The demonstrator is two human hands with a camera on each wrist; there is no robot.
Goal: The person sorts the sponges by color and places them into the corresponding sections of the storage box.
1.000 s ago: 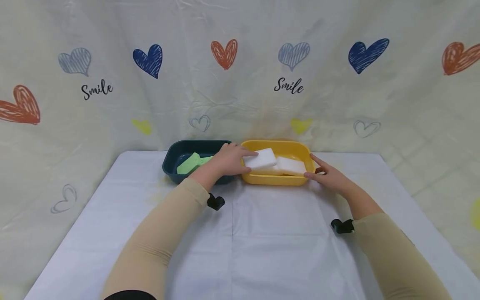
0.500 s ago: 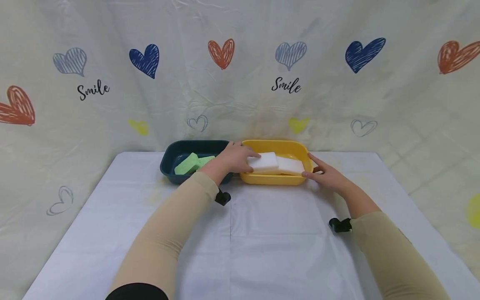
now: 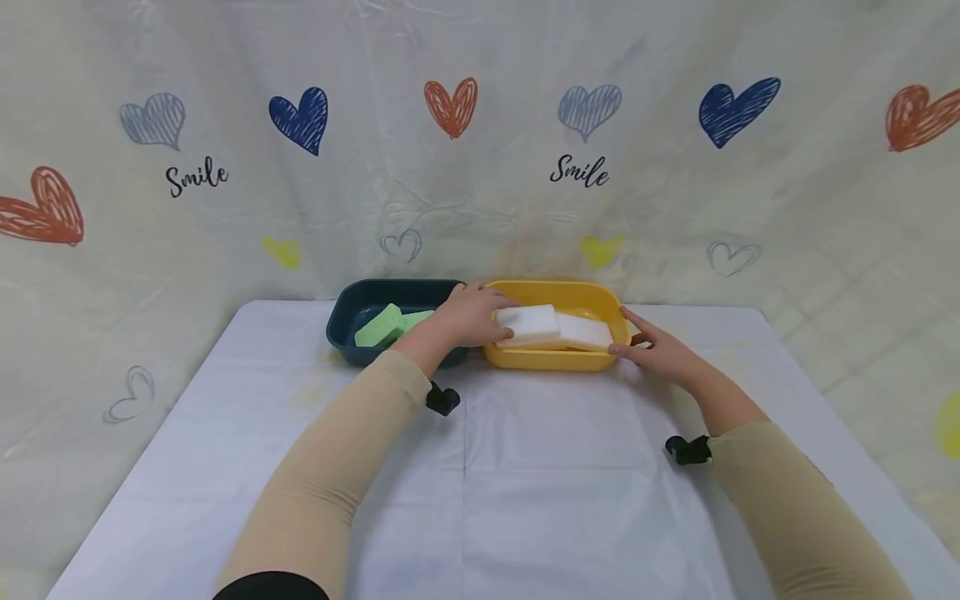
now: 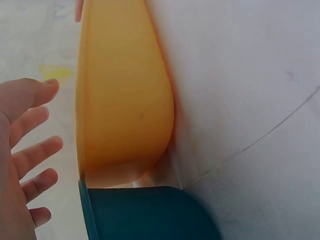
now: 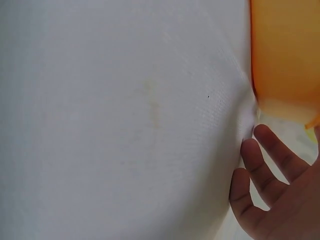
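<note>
Two white sponge-like blocks (image 3: 528,323) lie side by side in a yellow tub (image 3: 551,361), overlapping at the middle. My left hand (image 3: 471,317) hovers over the tub's left end, right beside the left block. In the left wrist view, the fingers (image 4: 37,152) are spread, with nothing between them. At the tub's right end is my right hand (image 3: 658,354), its thumb and index finger against the rim. The other fingers extend loosely below the tub's edge in the right wrist view. Green sponge-like blocks (image 3: 378,327) lie in a dark teal tub (image 3: 347,346), partly hidden by my left arm.
Both tubs stand next to each other at the far edge of a table with a white cloth (image 3: 540,483). Behind it hangs a pale backdrop (image 3: 510,200) printed with hearts and words. Black devices (image 3: 444,400) sit at both wrists.
The left white block, tilted and held by my left hand a second ago, has come down flat in the yellow tub. My left fingers have let go of it. My right hand has stayed put.
</note>
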